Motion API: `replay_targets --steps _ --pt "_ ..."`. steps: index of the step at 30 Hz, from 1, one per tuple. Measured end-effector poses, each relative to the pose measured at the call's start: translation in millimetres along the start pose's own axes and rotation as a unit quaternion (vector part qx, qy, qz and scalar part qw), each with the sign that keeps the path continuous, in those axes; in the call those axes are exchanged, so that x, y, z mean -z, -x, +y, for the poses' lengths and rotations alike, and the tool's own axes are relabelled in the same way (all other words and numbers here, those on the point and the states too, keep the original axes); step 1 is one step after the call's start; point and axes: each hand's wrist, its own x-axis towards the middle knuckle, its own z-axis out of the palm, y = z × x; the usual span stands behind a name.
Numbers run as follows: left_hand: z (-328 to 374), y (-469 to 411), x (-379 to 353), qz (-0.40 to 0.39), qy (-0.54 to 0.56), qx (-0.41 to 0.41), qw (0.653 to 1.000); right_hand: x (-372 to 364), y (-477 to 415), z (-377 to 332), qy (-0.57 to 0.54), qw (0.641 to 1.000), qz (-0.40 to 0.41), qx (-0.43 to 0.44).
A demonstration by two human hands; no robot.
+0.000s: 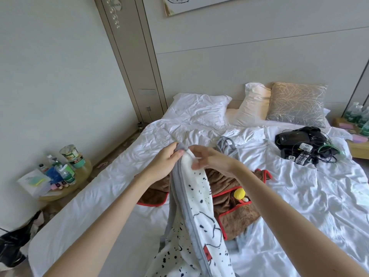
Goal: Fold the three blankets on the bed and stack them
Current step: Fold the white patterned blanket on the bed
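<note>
Spotted blanket: lower end runs off the bottom edge.
Brown blanket: middle hidden behind the spotted blanket; only its two sides show.
Pale blue cloth: a scrap under the brown blanket, lower centre; what it is cannot be told.
Wall picture: cut by the top edge.
Table bottles: lower left, labels too small to read.
Green bottles: far right, partly cut by the right edge.
Black bag: lower left corner, cut by the left edge.
</note>
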Motion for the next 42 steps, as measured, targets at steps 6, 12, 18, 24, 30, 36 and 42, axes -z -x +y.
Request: replay_targets --steps 6,12,18,24,30,36,42 --pt "13.6 -0.7 30.7 0.014 0.107 0.003 0.994 -16.8 -16.4 17.4 0.105 0.991 -0.060 -0.058" --pt "23.1 12.5 60.9 0.084 0.136 -0.006 0.987 -43.7 -32.2 56.6 0.169 0.979 -0.053 -0.101" --pt "8.1 35.7 84.5 0.154 0.097 0.027 0.983 -69.7 -47.2 71.6 0.081 0.993 0.003 -0.081" --pt "-32.0 44.0 109.0 0.255 -0.113 0.096 0.955 -24.2 -57.1 42.3 0.190 0.958 0.214 -0.029" --pt "4.6 -12.3 138.2 0.349 -0.103 0.068 0.929 23.2 -71.0 -49.3 0.271 0.884 0.363 0.114" --pt "123.2 -80.4 204.1 0.441 -0.020 -0.078 0.894 52.5 -59.7 -200.6 0.329 0.747 0.509 0.273" --pt "144.2 -91.1 217.7 0.446 0.046 -0.098 0.889 39.1 -35.8 -215.4 0.374 0.706 0.494 0.343"
